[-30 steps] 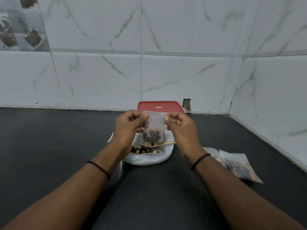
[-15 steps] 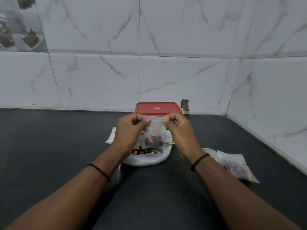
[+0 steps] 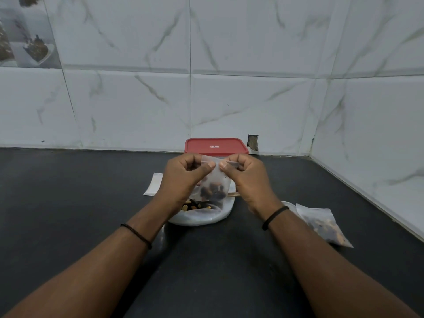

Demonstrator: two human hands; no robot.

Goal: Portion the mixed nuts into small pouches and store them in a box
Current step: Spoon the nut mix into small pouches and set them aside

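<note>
Both grips, left hand and right hand, pinched on pouch top.

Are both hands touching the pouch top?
Touching: the head view shows the left hand and right hand pinching the pouch along its top edge.

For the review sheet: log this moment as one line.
step: sealing pouch | left hand and right hand: pinching small pouch top | red-lidded box: closed, behind

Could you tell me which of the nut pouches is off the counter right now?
The pouch pinched by both hands' grip; the other filled pouch lies on the counter.
</note>
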